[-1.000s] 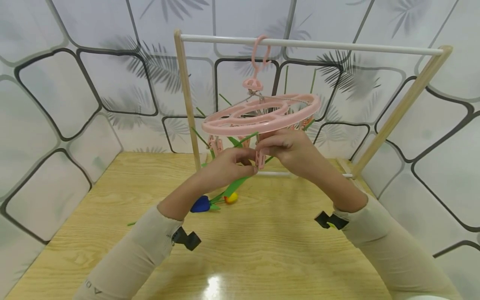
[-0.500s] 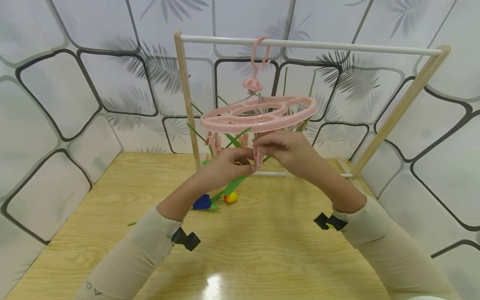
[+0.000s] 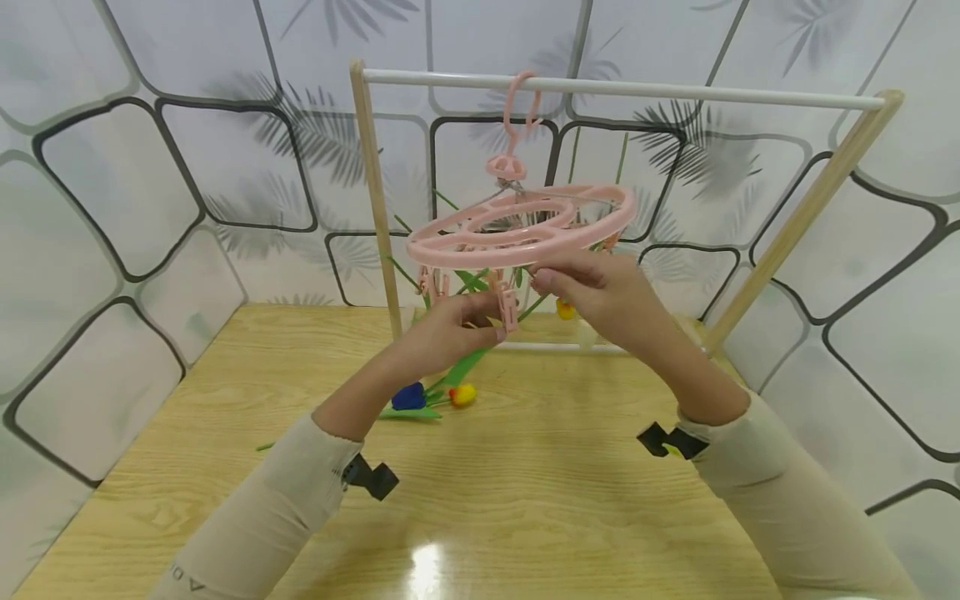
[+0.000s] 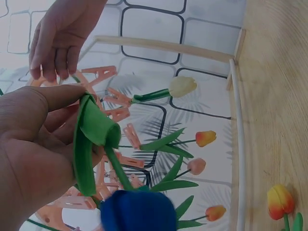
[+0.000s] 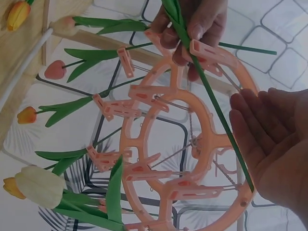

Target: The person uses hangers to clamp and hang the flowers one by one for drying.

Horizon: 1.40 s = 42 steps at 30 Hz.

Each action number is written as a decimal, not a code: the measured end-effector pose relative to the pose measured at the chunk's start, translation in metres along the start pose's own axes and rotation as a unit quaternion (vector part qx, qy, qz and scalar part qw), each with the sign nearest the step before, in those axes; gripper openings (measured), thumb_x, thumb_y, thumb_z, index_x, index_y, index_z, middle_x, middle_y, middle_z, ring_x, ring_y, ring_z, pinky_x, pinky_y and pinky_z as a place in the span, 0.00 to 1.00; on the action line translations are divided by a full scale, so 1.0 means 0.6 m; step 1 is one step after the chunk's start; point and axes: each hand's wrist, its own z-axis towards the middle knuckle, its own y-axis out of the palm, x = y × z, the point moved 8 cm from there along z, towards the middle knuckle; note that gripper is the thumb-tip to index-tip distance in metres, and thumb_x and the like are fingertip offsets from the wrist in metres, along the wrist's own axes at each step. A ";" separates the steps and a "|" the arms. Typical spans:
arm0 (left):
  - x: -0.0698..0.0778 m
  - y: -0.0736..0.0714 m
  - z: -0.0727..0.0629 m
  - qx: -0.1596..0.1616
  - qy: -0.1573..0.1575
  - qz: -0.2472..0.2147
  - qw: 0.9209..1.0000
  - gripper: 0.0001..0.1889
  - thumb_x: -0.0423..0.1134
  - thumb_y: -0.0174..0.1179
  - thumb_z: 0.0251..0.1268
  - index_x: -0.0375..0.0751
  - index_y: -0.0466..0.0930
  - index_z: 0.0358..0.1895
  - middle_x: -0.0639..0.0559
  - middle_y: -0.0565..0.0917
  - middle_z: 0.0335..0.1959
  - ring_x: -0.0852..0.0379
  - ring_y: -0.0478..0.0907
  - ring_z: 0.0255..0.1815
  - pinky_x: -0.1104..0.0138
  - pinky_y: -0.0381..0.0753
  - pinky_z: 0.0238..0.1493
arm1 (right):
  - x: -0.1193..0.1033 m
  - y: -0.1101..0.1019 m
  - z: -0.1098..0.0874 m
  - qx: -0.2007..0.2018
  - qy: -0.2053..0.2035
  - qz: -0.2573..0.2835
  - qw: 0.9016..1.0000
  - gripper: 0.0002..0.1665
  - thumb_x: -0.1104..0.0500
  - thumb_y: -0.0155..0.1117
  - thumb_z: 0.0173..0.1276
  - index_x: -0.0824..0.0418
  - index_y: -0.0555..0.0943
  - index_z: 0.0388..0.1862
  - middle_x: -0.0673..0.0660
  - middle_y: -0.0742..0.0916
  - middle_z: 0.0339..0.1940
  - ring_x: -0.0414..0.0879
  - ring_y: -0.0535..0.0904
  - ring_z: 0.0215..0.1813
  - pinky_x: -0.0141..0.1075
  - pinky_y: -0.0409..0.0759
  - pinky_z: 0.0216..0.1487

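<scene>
My left hand pinches a blue artificial tulip by its green leaves and stem, with the bloom hanging down. Just at its fingertips dangles a pink clothespin from the front of a round pink clip hanger. In the right wrist view the tulip's stem crosses the end of that clip and runs on past the ring. My right hand, fingers loosely extended and holding nothing, is beside the ring's rim. More clips around the ring grip tulips, among them a white one and a pink one.
The hanger's hook hangs over the white bar of a wooden-legged rack. A yellow-red tulip lies on the wood-grain table under the left hand. A patterned wall closes in behind.
My right hand has drawn off the front clip, slightly to the right. The clip now hangs tilted, and the ring has swung a little. My left hand still grips the blue tulip.
</scene>
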 end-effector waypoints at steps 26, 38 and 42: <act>-0.021 -0.015 0.010 0.026 -0.022 0.080 0.996 0.22 0.33 0.52 0.79 0.41 0.70 0.72 0.45 0.82 0.58 0.50 0.80 0.53 0.63 0.80 0.46 | 0.006 -0.116 -0.006 0.164 -0.001 0.112 0.980 0.15 0.57 0.58 0.78 0.65 0.87 0.40 0.52 0.88 0.29 0.45 0.84 0.31 0.29 0.84 0.37; -0.018 -0.018 0.011 0.019 -0.012 0.113 0.993 0.18 0.31 0.48 0.80 0.42 0.75 0.67 0.45 0.80 0.59 0.49 0.78 0.52 0.61 0.77 0.45 | 0.006 -0.118 -0.006 0.162 -0.018 0.159 0.974 0.13 0.59 0.59 0.78 0.66 0.87 0.39 0.55 0.88 0.28 0.46 0.83 0.30 0.30 0.83 0.37; -0.013 -0.016 0.014 0.017 0.015 0.096 0.995 0.17 0.30 0.48 0.80 0.42 0.76 0.66 0.46 0.80 0.61 0.49 0.78 0.53 0.60 0.80 0.50 | 0.007 -0.117 -0.007 0.163 -0.005 0.128 0.978 0.14 0.58 0.59 0.77 0.68 0.87 0.40 0.52 0.88 0.30 0.46 0.83 0.34 0.29 0.83 0.40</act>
